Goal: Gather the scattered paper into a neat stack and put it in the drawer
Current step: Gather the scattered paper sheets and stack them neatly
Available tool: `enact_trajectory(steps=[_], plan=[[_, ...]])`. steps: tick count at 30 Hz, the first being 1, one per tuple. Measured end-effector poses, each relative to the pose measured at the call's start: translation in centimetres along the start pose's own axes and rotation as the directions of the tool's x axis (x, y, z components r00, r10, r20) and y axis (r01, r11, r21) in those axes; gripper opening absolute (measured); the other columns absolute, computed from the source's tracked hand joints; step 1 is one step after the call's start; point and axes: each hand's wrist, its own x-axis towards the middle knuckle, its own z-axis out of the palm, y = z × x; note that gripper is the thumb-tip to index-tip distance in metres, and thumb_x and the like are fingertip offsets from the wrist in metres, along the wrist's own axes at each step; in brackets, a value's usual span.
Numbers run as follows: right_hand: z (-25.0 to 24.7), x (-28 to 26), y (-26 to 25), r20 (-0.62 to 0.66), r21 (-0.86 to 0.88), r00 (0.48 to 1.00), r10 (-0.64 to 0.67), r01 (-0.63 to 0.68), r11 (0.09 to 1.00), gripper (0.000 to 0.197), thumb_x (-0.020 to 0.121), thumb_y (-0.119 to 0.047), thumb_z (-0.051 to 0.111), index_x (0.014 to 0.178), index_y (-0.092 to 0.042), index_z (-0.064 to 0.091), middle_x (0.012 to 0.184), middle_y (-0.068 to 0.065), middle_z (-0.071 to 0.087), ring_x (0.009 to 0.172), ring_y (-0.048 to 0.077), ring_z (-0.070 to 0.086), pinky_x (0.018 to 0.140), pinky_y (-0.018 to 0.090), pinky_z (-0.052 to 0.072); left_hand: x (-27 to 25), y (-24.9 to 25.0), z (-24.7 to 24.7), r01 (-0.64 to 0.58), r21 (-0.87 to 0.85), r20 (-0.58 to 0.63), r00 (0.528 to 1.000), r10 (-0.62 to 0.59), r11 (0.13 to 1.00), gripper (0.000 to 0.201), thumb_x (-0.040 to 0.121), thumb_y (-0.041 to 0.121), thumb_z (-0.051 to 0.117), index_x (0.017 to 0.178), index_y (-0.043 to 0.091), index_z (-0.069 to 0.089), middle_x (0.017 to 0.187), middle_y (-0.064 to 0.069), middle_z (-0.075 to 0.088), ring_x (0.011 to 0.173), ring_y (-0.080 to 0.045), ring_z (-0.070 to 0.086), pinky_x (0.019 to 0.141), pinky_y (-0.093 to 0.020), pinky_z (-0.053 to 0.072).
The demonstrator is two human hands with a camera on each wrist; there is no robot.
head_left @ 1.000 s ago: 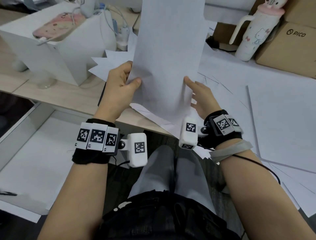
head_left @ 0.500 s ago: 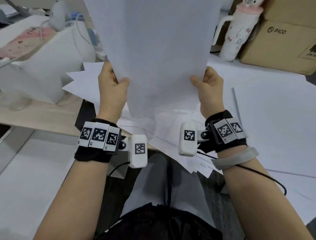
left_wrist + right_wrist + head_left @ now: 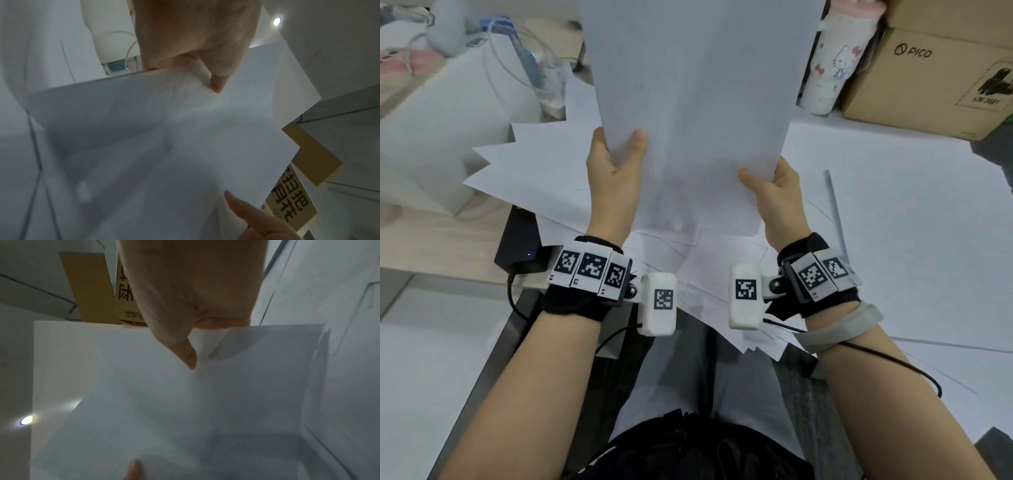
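From the head camera, the upright bundle of white paper sheets (image 3: pixel 695 113) stands on end between the two hands, its long axis running up and away from the person and out of the top of the picture, its lower edge hanging just above the loose white sheets scattered over the desk (image 3: pixel 893 212). The left hand (image 3: pixel 613 171) takes the bundle's left edge and the right hand (image 3: pixel 774 192) its right edge, the left a little higher; each grip is a pinch, thumb on the near face and fingers hidden behind. Both hands sit equally near the bundle, so the coming move, by my judgement a tap of the lower edge on the desk to square it, turns on bringing the bundle straight down. The open white drawer (image 3: pixel 421 359) lies low on the person's left, nearer the left hand.

In the left wrist camera, the left thumb (image 3: pixel 218 81) presses onto the paper's face with the sheet edge running into the fold of the hand; the right thumb tip (image 3: pixel 236 204) shows at the far edge. The sheets look slightly fanned, not flush.

From the right wrist camera, the right thumb (image 3: pixel 187 356) clamps the paper against fingers whose shadow shows through the sheet. A brown cardboard box (image 3: pixel 90 288) stands beyond.
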Motion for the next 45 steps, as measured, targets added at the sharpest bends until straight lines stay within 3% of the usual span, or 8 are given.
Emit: enact_trajectory(steps=[12,15,18,21,26,32,40,45], plan=[[-0.1,2.4,1.5,-0.141,-0.130,0.989,0.034,-0.053,0.990,0.010,0.087,0.001,0.056,0.083,-0.007,0.061,0.075,0.000,0.062,0.064,0.008,0.058,0.061,0.021,0.048,2.0,-2.9,0.4,0.182,0.179,-0.066,0.983,-0.173,0.967,0.014,0.100,0.035,0.046,0.096,0.022,0.051,0.082,0.015,0.048,0.071,0.005,0.047,0.067,-0.010,0.038],[-0.4,3.6,2.0,-0.195,-0.197,0.979,0.066,-0.105,0.975,0.027,0.084,0.001,0.057,0.063,-0.015,0.050,0.062,-0.004,0.049,0.056,0.010,0.046,0.056,0.021,0.039,3.8,-4.0,-0.9,0.217,0.328,-0.101,0.976,-0.194,0.919,0.034,0.098,0.027,0.049,0.129,0.013,0.048,0.116,0.009,0.053,0.108,-0.002,0.050,0.090,-0.015,0.039],[-0.3,4.6,2.9,-0.212,-0.266,0.970,0.120,-0.175,0.948,0.025,0.082,-0.002,0.057,0.062,-0.015,0.050,0.062,-0.003,0.050,0.061,0.017,0.047,0.060,0.025,0.040,5.6,-4.7,-2.5,0.274,0.573,-0.148,0.962,-0.231,0.772,0.056,0.092,0.024,0.052,0.143,0.008,0.035,0.146,-0.011,0.037,0.143,-0.026,0.020,0.116,-0.036,0.023],[0.2,5.5,3.9,-0.225,-0.329,0.959,0.174,-0.242,0.913,0.022,0.080,-0.003,0.058,0.063,-0.015,0.053,0.066,0.000,0.055,0.067,0.022,0.053,0.064,0.029,0.044,6.8,-4.7,-3.4,0.362,0.794,-0.228,0.922,-0.314,0.489,0.066,0.090,0.027,0.052,0.146,0.008,0.025,0.156,-0.018,0.016,0.147,-0.032,-0.010,0.119,-0.046,0.005],[0.7,6.6,5.3,-0.238,-0.390,0.936,0.259,-0.336,0.857,0.026,0.080,-0.002,0.060,0.060,-0.016,0.052,0.066,0.001,0.056,0.071,0.024,0.056,0.064,0.029,0.046,8.1,-5.2,-4.2,0.437,0.846,-0.281,0.852,-0.442,0.305,0.075,0.087,0.030,0.055,0.148,0.009,0.017,0.158,-0.021,0.004,0.146,-0.029,-0.013,0.116,-0.049,0.005],[0.2,7.0,6.4,-0.228,-0.402,0.923,0.309,-0.379,0.834,0.005,0.079,-0.003,0.066,0.074,-0.004,0.063,0.075,0.005,0.063,0.072,0.022,0.058,0.068,0.032,0.049,8.9,-6.2,-4.1,0.460,0.843,-0.310,0.839,-0.447,0.279,0.081,0.086,0.030,0.057,0.149,0.009,0.011,0.158,-0.020,-0.007,0.146,-0.028,-0.016,0.116,-0.046,0.001],[-0.1,7.4,6.7,-0.235,-0.414,0.921,0.310,-0.384,0.825,0.021,0.076,-0.007,0.069,0.091,0.007,0.065,0.081,0.010,0.065,0.072,0.022,0.058,0.074,0.043,0.055,9.8,-6.9,-4.0,0.505,0.786,-0.360,0.843,-0.400,0.358,0.069,0.080,0.022,0.066,0.137,0.006,0.030,0.146,-0.016,0.028,0.138,-0.029,0.018,0.108,-0.041,0.021],[-0.3,7.5,7.0,-0.223,-0.407,0.926,0.305,-0.372,0.834,0.027,0.077,-0.006,0.068,0.094,0.014,0.061,0.077,0.010,0.059,0.069,0.020,0.051,0.065,0.032,0.043,10.5,-6.8,-3.8,0.519,0.777,-0.375,0.836,-0.401,0.356,0.078,0.081,0.022,0.068,0.142,0.006,0.023,0.149,-0.016,0.024,0.140,-0.031,0.015,0.110,-0.044,0.021]])
